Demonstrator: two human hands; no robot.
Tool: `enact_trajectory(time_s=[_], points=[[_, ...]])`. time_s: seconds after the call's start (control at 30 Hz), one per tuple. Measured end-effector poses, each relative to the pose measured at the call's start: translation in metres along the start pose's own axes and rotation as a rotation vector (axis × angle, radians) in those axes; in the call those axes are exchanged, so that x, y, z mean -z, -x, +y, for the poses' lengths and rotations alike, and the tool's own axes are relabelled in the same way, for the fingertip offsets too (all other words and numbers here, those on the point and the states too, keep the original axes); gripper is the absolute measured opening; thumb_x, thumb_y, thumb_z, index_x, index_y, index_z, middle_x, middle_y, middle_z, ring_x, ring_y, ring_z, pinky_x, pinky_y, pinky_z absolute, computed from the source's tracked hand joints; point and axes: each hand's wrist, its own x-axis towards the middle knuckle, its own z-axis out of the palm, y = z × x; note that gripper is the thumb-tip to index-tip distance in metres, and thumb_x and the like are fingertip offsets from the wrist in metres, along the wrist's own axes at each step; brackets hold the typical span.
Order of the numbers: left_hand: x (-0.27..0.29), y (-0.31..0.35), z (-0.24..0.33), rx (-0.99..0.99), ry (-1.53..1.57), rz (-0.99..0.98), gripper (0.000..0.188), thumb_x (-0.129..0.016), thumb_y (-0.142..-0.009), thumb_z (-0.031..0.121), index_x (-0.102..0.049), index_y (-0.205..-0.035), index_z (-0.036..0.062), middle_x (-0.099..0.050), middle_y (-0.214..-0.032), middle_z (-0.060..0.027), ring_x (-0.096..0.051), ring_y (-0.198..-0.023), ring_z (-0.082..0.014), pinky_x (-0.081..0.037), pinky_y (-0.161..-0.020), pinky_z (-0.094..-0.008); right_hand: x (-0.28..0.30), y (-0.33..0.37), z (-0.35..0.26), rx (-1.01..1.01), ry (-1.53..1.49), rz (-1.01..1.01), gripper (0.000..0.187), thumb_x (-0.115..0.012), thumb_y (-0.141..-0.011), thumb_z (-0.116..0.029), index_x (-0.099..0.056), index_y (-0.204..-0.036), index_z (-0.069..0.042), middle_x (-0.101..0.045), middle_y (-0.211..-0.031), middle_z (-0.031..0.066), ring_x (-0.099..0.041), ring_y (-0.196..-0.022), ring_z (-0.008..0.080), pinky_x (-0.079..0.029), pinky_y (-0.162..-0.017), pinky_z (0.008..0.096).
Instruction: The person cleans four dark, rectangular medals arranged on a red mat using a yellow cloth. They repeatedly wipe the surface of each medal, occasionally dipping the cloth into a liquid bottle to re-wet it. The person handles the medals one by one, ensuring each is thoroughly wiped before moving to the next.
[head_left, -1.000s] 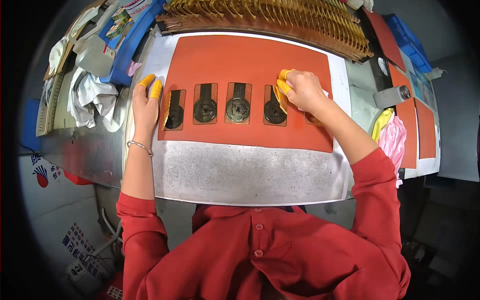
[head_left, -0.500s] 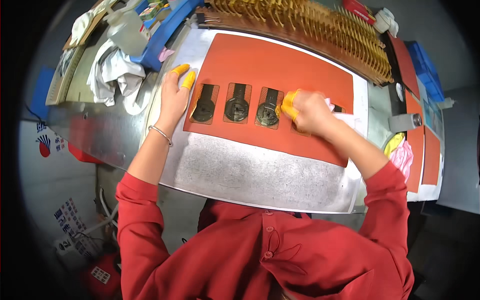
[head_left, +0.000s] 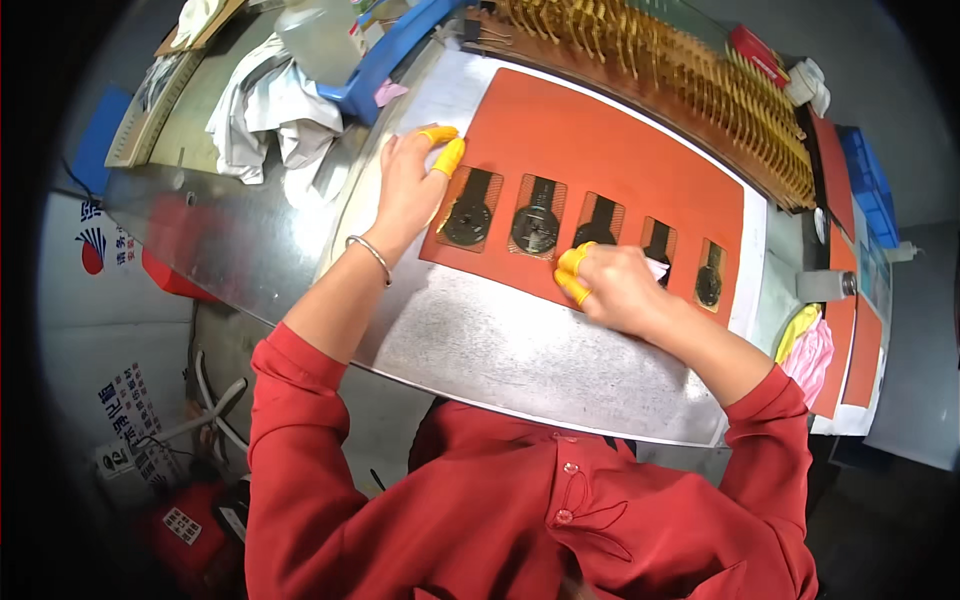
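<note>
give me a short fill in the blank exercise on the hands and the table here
1. The right hand wears finger covers that are ____.
2. On the orange sheet, ____ dark-patterned rectangular pieces lie in a row.
3. The silver bangle is on the person's ____ wrist.
4. The crumpled cloth beyond the left hand is ____ in colour.

Missing words: yellow; five; left; white.

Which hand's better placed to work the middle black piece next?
Right hand, I'd say: its yellow-covered fingertips are at the lower edge of the middle black piece. The left hand is off by the left edge of the orange sheet.
</note>
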Motion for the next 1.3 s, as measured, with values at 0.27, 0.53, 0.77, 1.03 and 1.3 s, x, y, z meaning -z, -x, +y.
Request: enact_trajectory(time_s=[0.27, 0.53, 0.77, 1.03, 1.3], points=[[0.006, -0.002, -0.001, 0.091, 0.104, -0.024, 0.023, -0.054, -0.087, 0.023, -0.064, -0.097, 0.0048, -0.061, -0.103, -0.0122, -0.053, -0.104, -0.0281, -0.020, -0.105, -0.0458, -0.005, -0.084, 0.042, -0.223, 0.162, 0.130, 0.016, -0.058, -0.079, -0.018, -0.061, -0.081, -0.003, -0.061, -0.074, 0.0164, -0.059, -0.068, 0.0355, -0.046, -0.059, 0.0458], [0.014, -0.004, -0.004, 0.346, 0.746, 0.108, 0.025, -0.051, -0.092, 0.013, -0.056, -0.111, -0.0019, -0.063, -0.102, -0.0100, -0.060, -0.094, -0.0157, -0.045, -0.085, -0.0275, -0.024, -0.059, -0.021, 0.054, 0.045, -0.001, 0.014, -0.058, -0.078, -0.013, -0.057, -0.069, -0.002, -0.057, -0.064, 0.0167, -0.058, -0.058, 0.0332, -0.045, -0.049, 0.0427], [0.024, -0.005, -0.011, 0.366, 0.770, 0.123, 0.025, -0.051, -0.092, 0.013, -0.055, -0.112, 0.0002, -0.062, -0.105, -0.0100, -0.060, -0.096, -0.0162, -0.044, -0.084, -0.0276, -0.026, -0.133, -0.006, -0.106, 0.148, 0.028, 0.010, -0.058, -0.076, -0.013, -0.059, -0.074, -0.003, -0.062, -0.076, 0.0168, -0.061, -0.067, 0.0334, -0.047, -0.059, 0.0458], [0.046, -0.009, -0.002, 0.002, 0.285, -0.213, 0.061, -0.070, -0.076, 0.028, -0.046, -0.123, -0.0010, -0.047, -0.126, -0.0185, -0.046, -0.117, -0.0283, -0.036, -0.098, -0.0364, -0.037, -0.045, -0.081, 0.264, 0.003, -0.278, 0.008, -0.056, -0.071, -0.010, -0.056, -0.070, -0.002, -0.058, -0.070, 0.0151, -0.059, -0.060, 0.0318, -0.046, -0.051, 0.0433], [0.054, -0.006, 0.036, -0.450, -0.224, -0.720, 0.107, -0.085, -0.047, 0.043, -0.035, -0.130, -0.0009, -0.038, -0.124, -0.0177, -0.034, -0.118, -0.0341, -0.026, -0.100, -0.0423, 0.083, 0.069, -0.075, -0.389, -0.493, 0.116, 0.010, -0.057, -0.084, -0.014, -0.061, -0.085, -0.004, -0.061, -0.072, 0.0097, -0.058, -0.059, 0.0227, -0.046, -0.054, 0.0339]])
